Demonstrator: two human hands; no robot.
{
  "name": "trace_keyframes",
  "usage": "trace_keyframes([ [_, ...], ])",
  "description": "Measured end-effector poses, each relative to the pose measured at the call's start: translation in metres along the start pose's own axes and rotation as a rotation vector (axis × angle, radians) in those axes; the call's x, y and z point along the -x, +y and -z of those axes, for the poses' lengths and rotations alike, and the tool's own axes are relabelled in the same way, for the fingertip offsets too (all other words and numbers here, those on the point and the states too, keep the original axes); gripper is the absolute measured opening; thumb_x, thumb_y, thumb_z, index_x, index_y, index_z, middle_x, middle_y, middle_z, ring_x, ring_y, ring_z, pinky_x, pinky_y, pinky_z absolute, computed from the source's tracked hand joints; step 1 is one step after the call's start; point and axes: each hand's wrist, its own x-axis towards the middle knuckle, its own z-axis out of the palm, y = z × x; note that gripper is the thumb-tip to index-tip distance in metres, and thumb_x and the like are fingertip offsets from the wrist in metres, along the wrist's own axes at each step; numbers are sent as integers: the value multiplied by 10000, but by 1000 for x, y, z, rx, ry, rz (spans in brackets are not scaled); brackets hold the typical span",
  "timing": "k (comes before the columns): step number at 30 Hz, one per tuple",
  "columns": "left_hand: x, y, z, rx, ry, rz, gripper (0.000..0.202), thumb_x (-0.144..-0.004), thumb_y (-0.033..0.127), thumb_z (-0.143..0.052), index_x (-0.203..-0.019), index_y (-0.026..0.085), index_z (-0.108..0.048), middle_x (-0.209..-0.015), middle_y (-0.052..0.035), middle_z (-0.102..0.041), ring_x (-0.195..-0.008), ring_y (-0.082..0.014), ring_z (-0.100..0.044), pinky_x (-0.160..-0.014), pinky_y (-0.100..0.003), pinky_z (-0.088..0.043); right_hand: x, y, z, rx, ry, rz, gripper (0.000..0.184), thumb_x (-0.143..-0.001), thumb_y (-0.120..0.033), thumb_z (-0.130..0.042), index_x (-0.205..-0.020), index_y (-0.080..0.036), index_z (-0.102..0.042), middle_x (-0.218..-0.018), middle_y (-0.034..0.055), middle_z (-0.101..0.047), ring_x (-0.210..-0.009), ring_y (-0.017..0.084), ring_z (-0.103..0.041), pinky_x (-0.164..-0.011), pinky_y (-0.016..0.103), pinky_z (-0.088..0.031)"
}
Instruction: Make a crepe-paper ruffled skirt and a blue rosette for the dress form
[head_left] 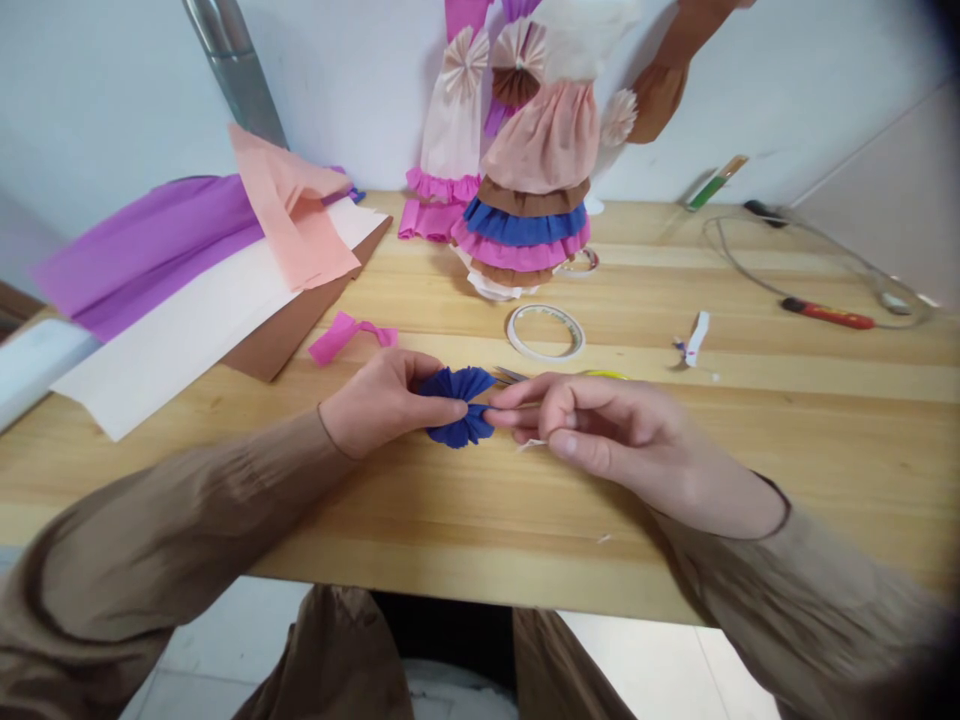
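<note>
My left hand (pixel 394 405) is closed on a blue pleated paper rosette (pixel 459 432), its thumb pressed on the middle. The pleats fan out above and below, with a gap on the right side. Two fingertips of my right hand (pixel 615 420) meet the rosette's right edge and seem to pinch it between them. The thumb and another finger of that hand are curled close together, and whether anything sits between them is unclear. A small white scrap (pixel 532 443) shows under these fingers. Scissors (pixel 510 375) lie behind my right hand, mostly hidden by it.
Behind my hands are a tape roll (pixel 546 332) and a pink paper strip (pixel 343 338). Coloured paper sheets (pixel 180 330) spread at the left. A ruffled paper dress (pixel 536 150) stands at the back. At right lie a white scrap (pixel 697 338) and a red-handled tool with a cord (pixel 829 312).
</note>
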Motion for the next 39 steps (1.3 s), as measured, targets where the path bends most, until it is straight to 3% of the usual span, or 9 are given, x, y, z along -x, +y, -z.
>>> trace_keyframes([
  [4, 1, 4, 1, -48, -88, 56, 170, -683, 152, -765, -821, 55, -743, -732, -90, -763, -624, -152, -698, -631, -256, -577, 0, -3, -2, 11, -5, -25, 252, -867, -377, -693, -721, -186, -616, -1146, 111, -692, -1073, 248, -700, -937, 394, -575],
  [9, -1, 3, 3, -41, -100, 67, 140, -675, 132, -761, -798, 65, -748, -715, -84, -762, -615, -156, -705, -637, -257, -588, 0, -3, -1, -5, 3, -27, 277, -844, -406, -714, -713, -184, -614, -1113, 111, -696, -997, 235, -714, -861, 370, -599],
  [13, -2, 2, 3, 33, -88, 65, 153, -666, 135, -781, -799, 68, -744, -746, -91, -769, -625, -162, -711, -638, -269, -594, -2, 0, 2, 11, 163, 57, 235, -847, -385, -706, -747, -192, -618, -961, 68, -688, -656, 126, -650, -580, 264, -541],
  [17, -2, 0, 1, 81, -85, 51, 215, -636, 156, -833, -814, 78, -744, -761, -81, -776, -634, -154, -713, -639, -258, -595, -6, 2, -4, 244, 311, 168, 192, -836, -340, -704, -731, -202, -622, -727, 20, -607, -637, 130, -544, -603, 280, -467],
  [24, -3, -2, 1, 102, -148, 25, 239, -634, 208, -859, -822, 100, -757, -776, -70, -781, -657, -153, -712, -688, -278, -603, -9, 7, -15, 434, 252, 238, 171, -863, -287, -631, -713, -204, -614, -709, 25, -596, -664, 156, -536, -605, 310, -416],
  [39, -5, -4, 3, 39, -160, 26, 220, -631, 194, -829, -805, 94, -739, -727, -44, -750, -642, -124, -669, -659, -239, -552, -13, 11, -15, 433, 179, 202, 158, -852, -250, -617, -703, -198, -626, -703, 24, -597, -639, 149, -528, -582, 307, -400],
])
